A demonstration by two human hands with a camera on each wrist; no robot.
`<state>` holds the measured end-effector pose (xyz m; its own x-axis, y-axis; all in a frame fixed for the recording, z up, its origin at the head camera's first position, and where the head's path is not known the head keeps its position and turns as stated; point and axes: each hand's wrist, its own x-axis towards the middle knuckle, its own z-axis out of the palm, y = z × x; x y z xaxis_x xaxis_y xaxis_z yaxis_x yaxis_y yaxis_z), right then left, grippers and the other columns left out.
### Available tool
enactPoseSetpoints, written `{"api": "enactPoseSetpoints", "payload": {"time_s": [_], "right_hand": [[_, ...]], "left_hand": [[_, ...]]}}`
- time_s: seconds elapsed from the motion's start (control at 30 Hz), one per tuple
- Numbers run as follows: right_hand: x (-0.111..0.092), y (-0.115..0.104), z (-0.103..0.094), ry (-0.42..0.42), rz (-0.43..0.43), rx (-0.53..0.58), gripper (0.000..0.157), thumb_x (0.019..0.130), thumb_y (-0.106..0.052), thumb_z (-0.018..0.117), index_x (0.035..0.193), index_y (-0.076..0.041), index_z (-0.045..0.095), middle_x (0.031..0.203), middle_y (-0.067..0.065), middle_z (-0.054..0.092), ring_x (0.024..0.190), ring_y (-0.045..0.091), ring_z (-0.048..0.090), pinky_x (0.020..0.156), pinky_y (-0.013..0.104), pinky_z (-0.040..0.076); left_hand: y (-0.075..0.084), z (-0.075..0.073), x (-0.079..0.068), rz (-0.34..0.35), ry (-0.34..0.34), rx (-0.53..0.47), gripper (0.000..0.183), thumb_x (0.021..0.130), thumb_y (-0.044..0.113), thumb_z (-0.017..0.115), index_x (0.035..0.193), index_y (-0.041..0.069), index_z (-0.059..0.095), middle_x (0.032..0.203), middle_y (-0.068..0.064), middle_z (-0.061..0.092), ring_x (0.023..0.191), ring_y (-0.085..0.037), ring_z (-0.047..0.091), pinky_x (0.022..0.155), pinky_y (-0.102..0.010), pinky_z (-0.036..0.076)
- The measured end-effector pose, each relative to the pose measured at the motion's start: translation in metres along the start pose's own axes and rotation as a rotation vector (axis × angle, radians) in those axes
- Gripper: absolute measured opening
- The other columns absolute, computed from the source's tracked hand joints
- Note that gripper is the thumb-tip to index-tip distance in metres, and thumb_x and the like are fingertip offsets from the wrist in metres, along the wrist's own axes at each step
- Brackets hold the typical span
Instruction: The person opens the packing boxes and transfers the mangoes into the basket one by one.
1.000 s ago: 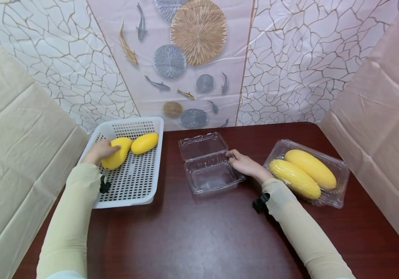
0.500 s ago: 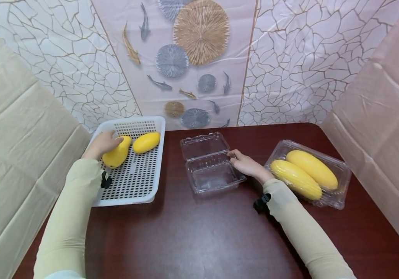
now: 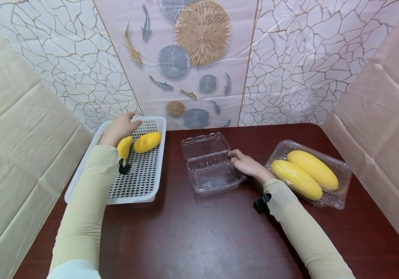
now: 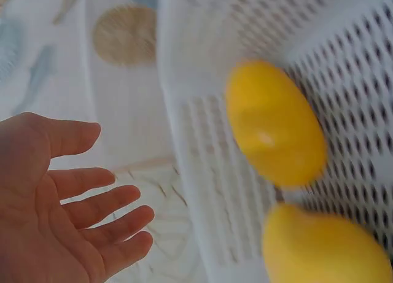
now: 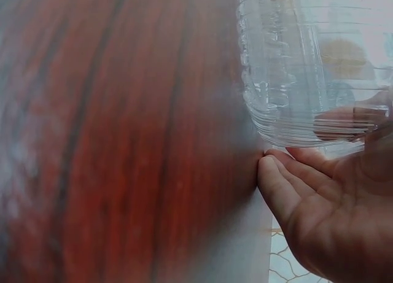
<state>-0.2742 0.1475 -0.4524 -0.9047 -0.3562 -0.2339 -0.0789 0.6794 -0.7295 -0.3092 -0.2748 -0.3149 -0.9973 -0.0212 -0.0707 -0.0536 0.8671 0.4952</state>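
My left hand (image 3: 121, 128) hovers over the far left of a white perforated basket (image 3: 160, 162), fingers spread with nothing in them. Below it, partly hidden by the wrist, lies a yellow pear-shaped fruit (image 3: 124, 147). Beside that one is a yellow oval fruit (image 3: 148, 142), and both show in the left wrist view, where the oval fruit (image 4: 276, 123) leans near the basket wall. At mid-table a clear plastic clamshell box (image 3: 213, 176) stands with its lid folded back. My right hand (image 3: 246, 164) pinches its right edge near the hinge, fingers partly seen through the plastic.
A second clear clamshell box (image 3: 342, 182) on the right holds two long yellow fruits (image 3: 311, 168), close to the right forearm. The dark red wooden table (image 3: 199, 236) meets a patterned cloth (image 3: 203, 35) behind and plain cloth panels at both sides.
My left hand has come off the pear-shaped fruit and moved up and toward the back right over the basket. The right hand keeps its place on the clamshell box.
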Motion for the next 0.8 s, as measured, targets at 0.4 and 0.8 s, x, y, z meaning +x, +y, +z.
{"api": "enactPoseSetpoints", "payload": {"time_s": [0.4, 0.8], "right_hand": [[-0.001, -0.005, 0.000, 0.003, -0.003, 0.000, 0.047, 0.107, -0.025, 0.032, 0.148, -0.003, 0.036, 0.151, 0.025, 0.042, 0.137, 0.038, 0.042, 0.110, 0.055, 0.035], [-0.002, -0.003, 0.003, 0.009, 0.009, 0.004, 0.047, 0.107, -0.025, 0.031, 0.149, -0.004, 0.035, 0.152, 0.025, 0.040, 0.138, 0.038, 0.042, 0.110, 0.055, 0.034]], "left_hand": [[0.057, 0.029, 0.012, 0.137, -0.003, -0.032, 0.060, 0.106, 0.031, 0.049, 0.153, -0.003, 0.035, 0.154, -0.023, 0.040, 0.137, -0.040, 0.043, 0.114, -0.052, 0.032], [0.109, 0.065, 0.001, 0.197, -0.068, -0.038, 0.059, 0.106, 0.035, 0.048, 0.152, -0.001, 0.040, 0.153, -0.019, 0.045, 0.139, -0.036, 0.042, 0.115, -0.047, 0.032]]}}
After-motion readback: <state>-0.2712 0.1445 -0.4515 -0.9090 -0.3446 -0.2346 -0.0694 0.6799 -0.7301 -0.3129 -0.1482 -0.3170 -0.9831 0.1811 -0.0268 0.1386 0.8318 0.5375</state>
